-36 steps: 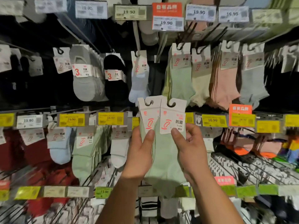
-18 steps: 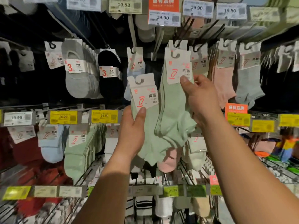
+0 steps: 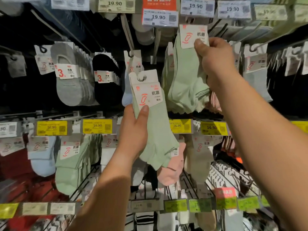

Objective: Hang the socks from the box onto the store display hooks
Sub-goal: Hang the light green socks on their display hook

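Socks [image 3: 186,75] in pale green ride high in the right hand [image 3: 215,64], thumb pinching the card so its hole can meet the top-row hook. Left hand [image 3: 133,135] clasps another pair [image 3: 155,124] below, ready to follow.

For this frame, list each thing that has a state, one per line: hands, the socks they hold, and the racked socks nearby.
Right hand: raised to the top row, grips a green sock pack.
Right green sock pack: held up at the top row; hook hidden.
Left hand: grips a second green pack, thumb on its card.
Left green sock pack: held, unhung, hanger hole free.
Grey socks: hanging on a hook.
Black socks: hanging.
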`<act>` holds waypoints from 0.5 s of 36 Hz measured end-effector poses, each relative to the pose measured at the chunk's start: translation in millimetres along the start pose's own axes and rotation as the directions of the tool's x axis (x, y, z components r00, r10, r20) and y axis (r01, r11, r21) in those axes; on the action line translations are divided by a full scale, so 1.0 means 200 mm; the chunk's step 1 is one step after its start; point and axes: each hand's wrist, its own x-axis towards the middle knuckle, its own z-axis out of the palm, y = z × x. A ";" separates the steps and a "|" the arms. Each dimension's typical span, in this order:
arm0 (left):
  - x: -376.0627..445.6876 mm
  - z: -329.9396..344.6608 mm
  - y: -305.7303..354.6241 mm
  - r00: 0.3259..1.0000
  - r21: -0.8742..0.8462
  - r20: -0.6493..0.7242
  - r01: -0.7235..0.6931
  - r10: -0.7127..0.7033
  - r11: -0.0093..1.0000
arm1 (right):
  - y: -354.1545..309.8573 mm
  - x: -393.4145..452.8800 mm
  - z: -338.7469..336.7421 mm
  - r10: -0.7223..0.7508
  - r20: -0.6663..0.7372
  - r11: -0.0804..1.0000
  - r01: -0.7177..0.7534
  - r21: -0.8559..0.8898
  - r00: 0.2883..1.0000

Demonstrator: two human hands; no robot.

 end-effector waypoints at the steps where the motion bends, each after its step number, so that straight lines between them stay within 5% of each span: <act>1: 0.00 0.00 0.00 1.000 -0.001 -0.008 0.002 -0.002 1.000 | 0.00 0.02 0.00 -0.006 0.004 1.000 0.006 -0.011 1.000; 8: 0.02 -0.01 -0.02 0.999 -0.039 -0.041 0.010 -0.011 0.999 | 0.13 0.17 0.02 0.051 0.010 0.973 -0.047 -0.225 0.999; 18: 0.01 -0.01 -0.01 0.998 0.017 -0.059 -0.004 0.005 1.000 | 0.34 0.31 0.11 0.150 -0.039 0.778 -0.142 -0.612 0.988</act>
